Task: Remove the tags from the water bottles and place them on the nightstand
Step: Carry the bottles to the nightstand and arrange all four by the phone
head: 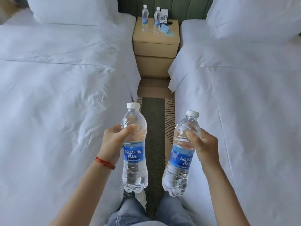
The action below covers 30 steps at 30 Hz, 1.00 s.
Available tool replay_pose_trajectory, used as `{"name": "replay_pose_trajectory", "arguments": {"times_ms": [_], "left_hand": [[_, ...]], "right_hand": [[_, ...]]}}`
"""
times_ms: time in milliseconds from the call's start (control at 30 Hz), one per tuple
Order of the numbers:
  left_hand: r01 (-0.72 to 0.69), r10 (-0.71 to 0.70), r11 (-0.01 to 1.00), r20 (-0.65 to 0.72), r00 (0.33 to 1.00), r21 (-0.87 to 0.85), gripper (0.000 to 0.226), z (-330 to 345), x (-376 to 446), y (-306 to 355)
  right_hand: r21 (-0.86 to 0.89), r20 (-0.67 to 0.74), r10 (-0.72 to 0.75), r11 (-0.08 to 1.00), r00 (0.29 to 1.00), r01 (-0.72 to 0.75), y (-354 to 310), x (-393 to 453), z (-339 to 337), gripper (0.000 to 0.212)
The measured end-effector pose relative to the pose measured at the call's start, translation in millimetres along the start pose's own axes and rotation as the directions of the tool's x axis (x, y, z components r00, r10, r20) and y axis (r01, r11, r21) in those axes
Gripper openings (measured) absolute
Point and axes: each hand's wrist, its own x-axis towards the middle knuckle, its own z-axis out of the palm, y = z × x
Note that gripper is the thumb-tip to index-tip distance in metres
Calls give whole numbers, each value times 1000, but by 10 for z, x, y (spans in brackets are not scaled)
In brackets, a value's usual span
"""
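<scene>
Your left hand (116, 136) wraps its fingers round the shoulder of a clear ribbed plastic bottle (134, 149), upright, white screw cap, its blue label reading "AQUAFINA" over Chinese characters. Your right hand (202, 142) curls round a second bottle (180, 154) with the same label, tilted slightly, base toward your jeans (130, 214). Both hang over the dark striped carpet (153, 128), well short of the nightstand (155, 46), a tan, padded, boxy unit. On its top stand two more bottles (144, 18) (157, 20), with a white keypad phone (163, 16) and blue paper tags (165, 28) just beside them. White, creased bedding (57, 79) flanks the nightstand on either side. A red cord bracelet (105, 163) circles your left wrist.
</scene>
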Motion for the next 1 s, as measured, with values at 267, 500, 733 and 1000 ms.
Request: {"name": "replay_pose_trajectory", "arguments": {"times_ms": [267, 500, 733, 1000], "left_hand": [[-33, 32, 999, 28, 999, 38, 18, 236, 1431, 316], [-25, 25, 1000, -9, 1000, 12, 29, 682, 2862, 641], [-63, 59, 996, -51, 997, -69, 40, 1010, 4161, 1016], [-25, 24, 998, -27, 999, -65, 45, 1096, 5824, 1296]], "right_hand": [[27, -19, -39, 999, 999, 39, -303, 1457, 293, 16], [74, 36, -81, 994, 996, 78, -513, 3051, 399, 13], [103, 43, -89, 991, 995, 84, -934, 4492, 448, 30], [134, 42, -77, 988, 996, 70, -1121, 6032, 967, 16]]}}
